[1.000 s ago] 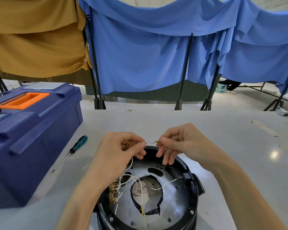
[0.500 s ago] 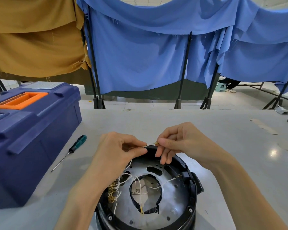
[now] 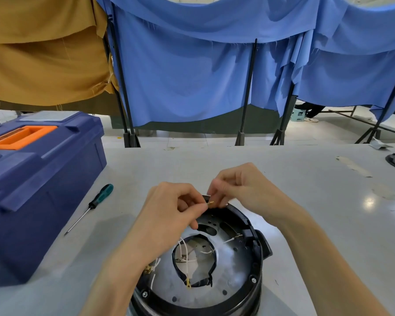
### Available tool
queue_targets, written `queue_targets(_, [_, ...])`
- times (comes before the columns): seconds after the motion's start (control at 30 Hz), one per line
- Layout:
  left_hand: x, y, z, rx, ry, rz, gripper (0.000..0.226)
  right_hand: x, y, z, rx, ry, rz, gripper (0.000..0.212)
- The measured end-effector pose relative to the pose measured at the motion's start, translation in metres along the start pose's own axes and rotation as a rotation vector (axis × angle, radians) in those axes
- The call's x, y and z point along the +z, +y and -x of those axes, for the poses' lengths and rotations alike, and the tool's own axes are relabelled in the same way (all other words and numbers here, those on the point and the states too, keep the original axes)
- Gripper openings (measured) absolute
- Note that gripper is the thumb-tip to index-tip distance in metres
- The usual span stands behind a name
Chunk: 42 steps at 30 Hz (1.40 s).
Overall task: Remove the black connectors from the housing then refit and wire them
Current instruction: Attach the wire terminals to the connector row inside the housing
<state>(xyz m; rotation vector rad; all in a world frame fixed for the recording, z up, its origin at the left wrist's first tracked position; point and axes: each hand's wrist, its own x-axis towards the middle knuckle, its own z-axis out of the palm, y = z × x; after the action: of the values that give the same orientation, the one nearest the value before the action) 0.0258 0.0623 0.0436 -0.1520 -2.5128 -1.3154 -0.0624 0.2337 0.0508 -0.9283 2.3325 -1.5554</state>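
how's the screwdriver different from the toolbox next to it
The screwdriver is thin, with a green and black handle and a bare metal shaft; the toolbox is bulky and dark blue with an orange handle on top. The screwdriver lies flat at a slant; the toolbox sits upright, lid shut. Both rest on the grey table, untouched by either hand.

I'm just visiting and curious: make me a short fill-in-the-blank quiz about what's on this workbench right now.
1. The screwdriver lying on the grey table has a ____ handle.
2. The big toolbox at the left is dark blue with an ____ handle inset.
3. The left hand and right hand pinch a small ____-coloured terminal above the round black housing.

Missing words: green; orange; brass
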Motion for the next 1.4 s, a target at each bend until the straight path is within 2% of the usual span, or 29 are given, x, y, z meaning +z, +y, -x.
queue_targets(0.07, [0.007,0.003,0.002,0.019,-0.095,-0.035,0.009,-0.001,0.007,-0.004,0.009,0.143,0.155,0.028])
queue_targets(0.13, [0.017,0.004,0.003,0.063,-0.152,-0.146,0.008,0.001,0.016,-0.008,0.062,0.175,0.240,0.031])
queue_targets(0.23, [0.034,0.002,0.003,0.079,-0.152,-0.319,0.006,0.008,0.029,-0.010,0.116,0.134,0.180,0.033])
queue_targets(0.4, [0.051,-0.005,0.002,0.040,-0.168,-0.381,0.008,0.023,0.040,-0.012,0.126,0.178,0.074,0.025])
queue_targets(0.63, [0.059,-0.009,0.000,0.034,-0.170,-0.323,0.008,0.020,0.051,-0.015,0.217,0.149,-0.201,0.022])
queue_targets(0.77, [0.060,-0.009,-0.002,0.047,-0.179,-0.299,0.007,0.019,0.054,-0.015,0.227,0.117,-0.263,0.021])
queue_targets(1.4, [0.059,-0.014,-0.004,0.045,-0.192,-0.265,0.006,0.021,0.056,-0.017,0.207,0.135,-0.260,0.025])
